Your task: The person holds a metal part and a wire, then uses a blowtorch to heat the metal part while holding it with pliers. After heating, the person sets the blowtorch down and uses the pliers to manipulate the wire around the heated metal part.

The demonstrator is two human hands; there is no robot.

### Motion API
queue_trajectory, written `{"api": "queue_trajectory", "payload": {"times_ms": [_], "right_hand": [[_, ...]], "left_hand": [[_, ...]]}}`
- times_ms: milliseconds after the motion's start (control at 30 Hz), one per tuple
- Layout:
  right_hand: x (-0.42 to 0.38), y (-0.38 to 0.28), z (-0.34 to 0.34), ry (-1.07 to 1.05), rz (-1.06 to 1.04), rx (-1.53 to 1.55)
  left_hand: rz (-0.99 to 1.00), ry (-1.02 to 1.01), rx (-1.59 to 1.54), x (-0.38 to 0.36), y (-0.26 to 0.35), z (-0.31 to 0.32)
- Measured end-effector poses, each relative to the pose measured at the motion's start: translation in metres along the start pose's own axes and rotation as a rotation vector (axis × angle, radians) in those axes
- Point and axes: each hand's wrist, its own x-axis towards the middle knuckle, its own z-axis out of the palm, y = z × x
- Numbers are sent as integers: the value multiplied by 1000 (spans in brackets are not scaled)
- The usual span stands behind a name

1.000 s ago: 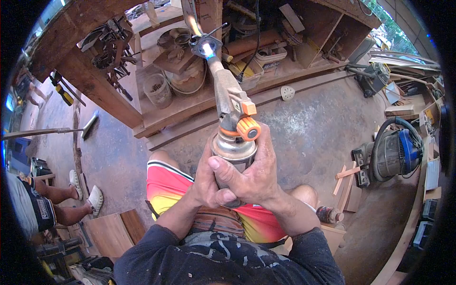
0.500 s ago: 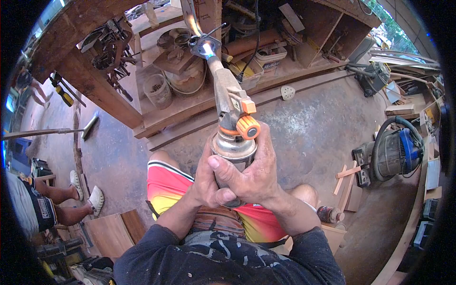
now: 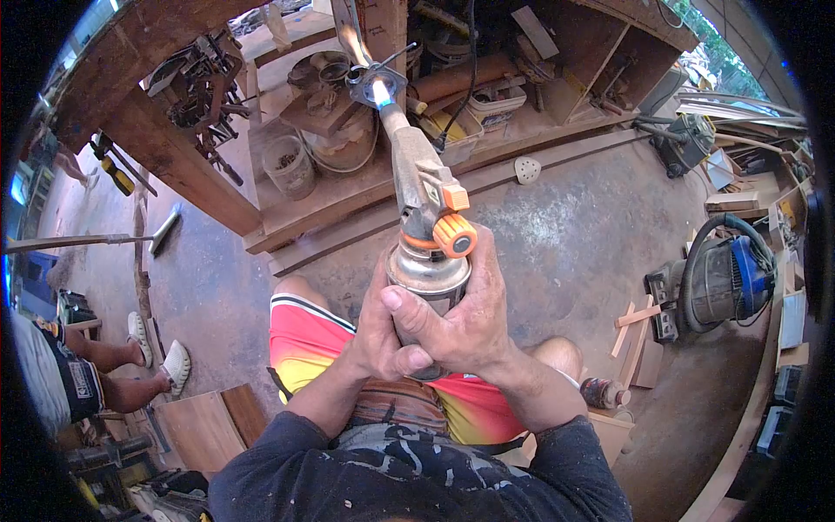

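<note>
My left hand and my right hand are both wrapped around the canister of a blowtorch with an orange knob. Its nozzle points up and away from me. A bright blue-white flame at the tip plays on a small metal fitting with a hole and a thin rod sticking out to the right. An orange tongue of fire shows beyond the fitting. What holds the fitting up cannot be made out.
Ahead stands a wooden workbench with buckets and tools on its low shelf. A shop vacuum and wood offcuts lie right. A person's legs are at left, beside boards. A bottle lies near my knee.
My hands and the torch have hardly moved, and the flame still plays on the fitting. At the far left edge, a distant person's leg has shifted.
</note>
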Motion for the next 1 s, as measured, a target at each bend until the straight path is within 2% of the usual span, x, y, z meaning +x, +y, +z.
{"api": "queue_trajectory", "payload": {"times_ms": [767, 1000], "right_hand": [[-2, -1, -2, 2, 0, 23], [-3, 0, -2, 0, 13, 53]], "left_hand": [[-68, -18, 90, 1, 10, 1], [-67, -6, 29, 0, 7, 4]]}}
